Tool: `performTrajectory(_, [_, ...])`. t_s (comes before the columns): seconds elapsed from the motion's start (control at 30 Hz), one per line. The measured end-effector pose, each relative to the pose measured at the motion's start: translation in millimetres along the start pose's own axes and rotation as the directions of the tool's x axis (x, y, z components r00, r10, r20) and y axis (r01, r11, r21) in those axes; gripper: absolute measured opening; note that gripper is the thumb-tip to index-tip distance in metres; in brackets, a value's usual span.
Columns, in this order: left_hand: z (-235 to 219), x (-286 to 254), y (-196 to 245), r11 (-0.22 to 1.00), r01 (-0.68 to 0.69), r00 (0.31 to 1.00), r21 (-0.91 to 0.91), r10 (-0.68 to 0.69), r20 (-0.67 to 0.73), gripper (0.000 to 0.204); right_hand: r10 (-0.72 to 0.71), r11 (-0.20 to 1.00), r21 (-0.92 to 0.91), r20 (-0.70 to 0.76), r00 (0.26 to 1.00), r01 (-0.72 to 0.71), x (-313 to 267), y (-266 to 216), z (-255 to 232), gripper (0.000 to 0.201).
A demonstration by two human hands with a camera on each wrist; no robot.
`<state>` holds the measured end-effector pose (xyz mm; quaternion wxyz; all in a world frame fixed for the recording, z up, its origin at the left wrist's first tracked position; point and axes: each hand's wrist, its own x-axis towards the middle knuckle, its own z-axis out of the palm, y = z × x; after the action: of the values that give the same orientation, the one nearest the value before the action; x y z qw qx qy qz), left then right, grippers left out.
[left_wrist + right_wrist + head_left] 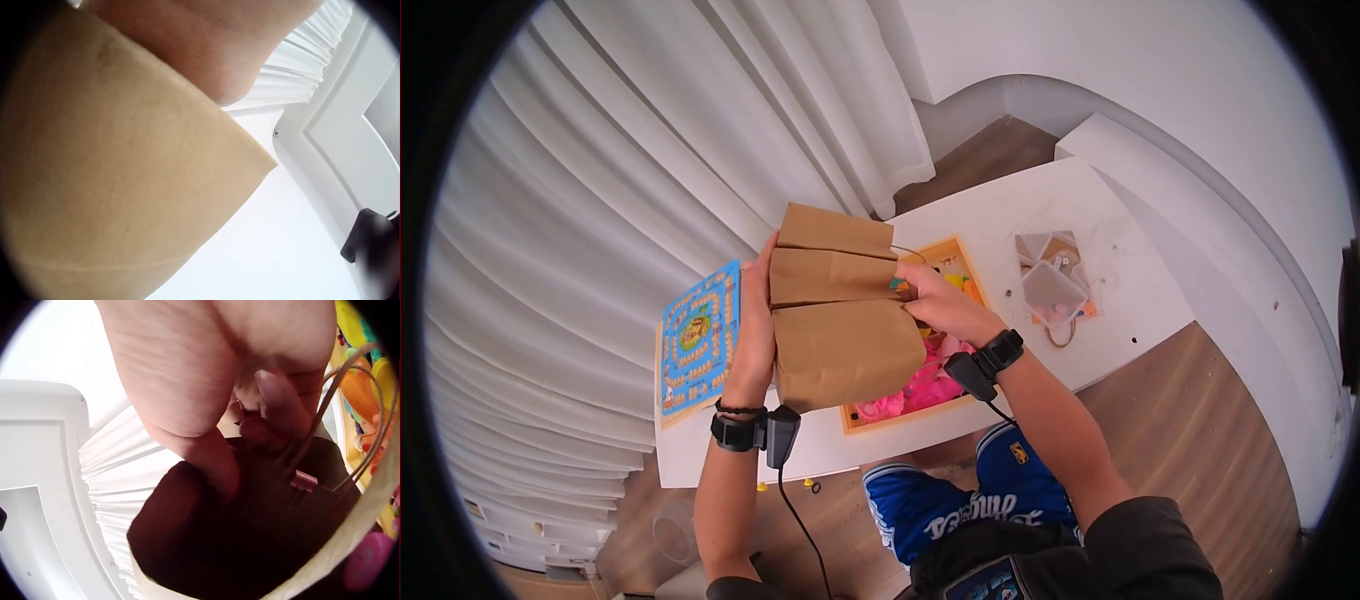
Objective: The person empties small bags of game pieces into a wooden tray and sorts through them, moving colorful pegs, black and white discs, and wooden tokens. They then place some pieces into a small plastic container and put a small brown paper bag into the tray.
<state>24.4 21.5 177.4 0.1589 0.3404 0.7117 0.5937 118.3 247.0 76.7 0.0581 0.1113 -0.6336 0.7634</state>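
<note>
A brown paper bag (845, 345) lies on its side in the air between my hands, above the table. My left hand (753, 325) stretches along the bag's left end and presses against it; in the left wrist view the palm's edge (206, 56) meets the brown paper, and the fingertips are hidden. At the opposite, open end, my right hand (948, 300) grips the rim. The right wrist view shows the thumb (215, 465) reaching over it and the other fingers curled. Thin cord handles (322, 415) and a small pink clip (304, 481) show at the dark opening.
A wood-framed tray (855, 425) of pink and colourful pieces sits under the bag on the white table (1090, 195). A blue maze-patterned board (698, 335) lies at left, a clear plastic container (1055, 290) at right. White curtains (650, 150) hang behind.
</note>
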Motion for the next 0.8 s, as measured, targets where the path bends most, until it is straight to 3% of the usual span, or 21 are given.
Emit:
performTrajectory(0.07, [4, 1, 5, 1.0, 0.012, 1.0, -0.006, -0.012, -0.024, 0.071, 0.04, 0.995, 0.099, -0.064, 0.997, -0.033, -2, -1, 3, 0.057])
performTrajectory(0.2, [10, -1, 12, 0.999, 0.033, 0.998, -0.032, -0.034, -0.044, 0.071, -0.034, 0.994, 0.098, -0.048, 0.998, 0.038, 4, 23, -4, 0.055])
performTrajectory(0.37, [10, -2, 12, 0.998, 0.022, 0.999, -0.05, -0.024, -0.044, 0.068, 0.071, 0.993, 0.102, -0.053, 0.996, -0.066, -4, -9, 2, 0.053])
performTrajectory(0.57, [10, -3, 14, 0.999, 0.04, 0.996, -0.03, -0.042, -0.08, 0.067, 0.078, 0.988, 0.14, -0.067, 0.995, -0.068, -2, 7, -1, 0.052])
performTrajectory(0.63, [12, -5, 18, 0.999, 0.049, 0.996, -0.004, -0.049, -0.08, 0.067, 0.043, 0.988, 0.151, -0.06, 0.997, -0.033, -1, 6, 0, 0.05])
performTrajectory(0.7, [12, -8, 20, 0.995, 0.039, 0.998, -0.09, -0.043, -0.041, 0.07, 0.008, 0.987, 0.16, -0.054, 0.999, 0.001, -3, -1, 0, 0.049])
performTrajectory(0.8, [3, -8, 11, 0.998, 0.018, 0.999, -0.068, -0.02, -0.039, 0.071, 0.108, 0.99, 0.094, -0.073, 0.991, -0.101, -5, -26, 6, 0.047])
